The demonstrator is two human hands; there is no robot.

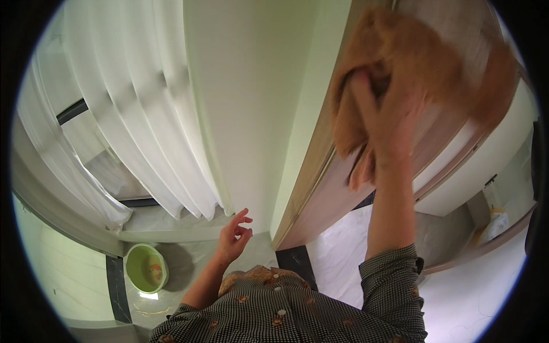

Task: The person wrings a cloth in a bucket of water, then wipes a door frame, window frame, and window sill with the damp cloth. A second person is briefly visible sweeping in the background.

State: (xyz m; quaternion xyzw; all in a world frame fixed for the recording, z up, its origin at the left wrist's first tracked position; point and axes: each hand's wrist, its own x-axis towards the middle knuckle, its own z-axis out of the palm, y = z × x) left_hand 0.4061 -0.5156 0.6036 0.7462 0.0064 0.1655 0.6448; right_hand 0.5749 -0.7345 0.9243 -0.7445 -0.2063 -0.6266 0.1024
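My right hand (396,111) is raised high and grips a brown cloth (422,47), blurred by motion. The cloth is bunched around the fingers, and one end swings out to the right. Behind it rises a wooden door frame (315,188), pinkish brown on its inner face; whether the cloth touches the wood I cannot tell. Low in front of my body, my left hand (233,238) holds nothing, its fingers loosely bent and apart. It is nearest to the pale wall (248,128) beside the frame.
On the tiled floor at the left stands a green plastic basin (146,268), with reddish marks inside its bottom. White curtains (141,107) hang before a window at the upper left. A black stone threshold (296,263) crosses the doorway; a white door panel (476,171) lies beyond.
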